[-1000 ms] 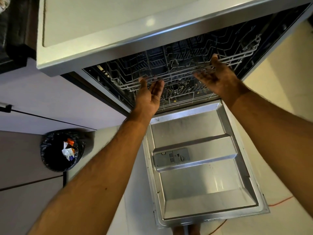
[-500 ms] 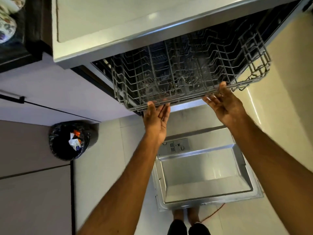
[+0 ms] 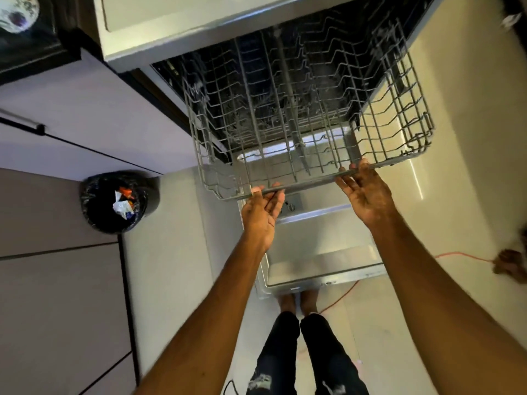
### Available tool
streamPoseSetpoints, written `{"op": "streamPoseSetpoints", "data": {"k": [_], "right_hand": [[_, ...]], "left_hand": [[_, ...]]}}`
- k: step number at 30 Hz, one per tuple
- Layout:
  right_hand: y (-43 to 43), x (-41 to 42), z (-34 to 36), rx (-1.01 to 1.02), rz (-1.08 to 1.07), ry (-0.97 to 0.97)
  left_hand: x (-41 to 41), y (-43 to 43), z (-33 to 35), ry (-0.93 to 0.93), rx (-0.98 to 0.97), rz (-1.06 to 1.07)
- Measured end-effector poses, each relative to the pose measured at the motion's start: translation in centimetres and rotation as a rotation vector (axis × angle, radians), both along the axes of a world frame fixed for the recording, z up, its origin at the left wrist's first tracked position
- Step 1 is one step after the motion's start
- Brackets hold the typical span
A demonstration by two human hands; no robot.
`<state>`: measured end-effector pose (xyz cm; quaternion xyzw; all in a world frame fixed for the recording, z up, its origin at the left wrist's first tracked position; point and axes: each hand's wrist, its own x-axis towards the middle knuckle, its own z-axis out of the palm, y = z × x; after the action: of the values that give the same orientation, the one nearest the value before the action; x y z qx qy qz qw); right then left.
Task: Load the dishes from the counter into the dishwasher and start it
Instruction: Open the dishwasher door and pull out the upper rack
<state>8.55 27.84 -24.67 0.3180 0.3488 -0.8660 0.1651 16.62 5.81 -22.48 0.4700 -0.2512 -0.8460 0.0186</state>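
We see the wire rack [image 3: 308, 124] drawn out of the dishwasher [image 3: 171, 29] above its open door [image 3: 322, 246], showing only blurred tines. Left hand [image 3: 262, 215] and right hand [image 3: 368, 192] are palms up, fingers straight under its front rail. The bin [image 3: 119, 202] holds wrappers. A patterned dish [image 3: 17, 12] on the counter [image 3: 37, 52] is cut off.

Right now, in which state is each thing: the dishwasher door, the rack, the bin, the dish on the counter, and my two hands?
Dishwasher door: open, folded down flat.
Rack: pulled out, no dishes in it.
Left hand: open, fingertips at the rack's front.
Right hand: open, fingertips at the rack's front.
Bin: uncovered, some rubbish inside.
Dish: on the counter, not loaded.
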Motion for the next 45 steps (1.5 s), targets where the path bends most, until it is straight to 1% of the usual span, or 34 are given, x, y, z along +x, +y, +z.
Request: {"op": "streamPoseSetpoints", "data": {"k": [3, 10, 15, 18, 28, 32, 36, 43, 45], "right_hand": [[0.9, 2.5, 0.6, 0.032, -0.001, -0.027], [3.0, 9.4, 1.2, 0.003, -0.055, -0.101], [3.7, 12.5, 2.0, 0.066, -0.084, -0.133], [4.7, 13.3, 2.2, 0.085, -0.086, -0.171], [5.6, 15.1, 2.6, 0.071, -0.094, -0.216], [6.2, 16.5, 2.7, 0.049, -0.093, -0.206], [6.4, 17.0, 2.7, 0.046, -0.105, -0.196], [6.0, 17.1, 2.9, 0.082, -0.12, -0.23], [5.8, 17.1, 3.4, 0.113, -0.105, -0.214]], "left_hand": [[2.5, 0.9, 0.5, -0.024, 0.022, 0.001], [8.2, 3.0, 1.5, -0.149, 0.029, -0.037], [11.3, 3.6, 1.7, -0.187, 0.065, -0.091], [12.2, 4.2, 1.9, -0.204, 0.119, -0.073], [13.7, 4.8, 2.2, -0.279, 0.144, -0.085], [15.2, 5.1, 2.0, -0.31, 0.148, -0.128], [15.9, 4.7, 1.8, -0.29, 0.132, -0.171], [15.5, 4.4, 2.0, -0.321, 0.099, -0.283], [15.4, 4.2, 2.5, -0.335, 0.08, -0.332]]}}
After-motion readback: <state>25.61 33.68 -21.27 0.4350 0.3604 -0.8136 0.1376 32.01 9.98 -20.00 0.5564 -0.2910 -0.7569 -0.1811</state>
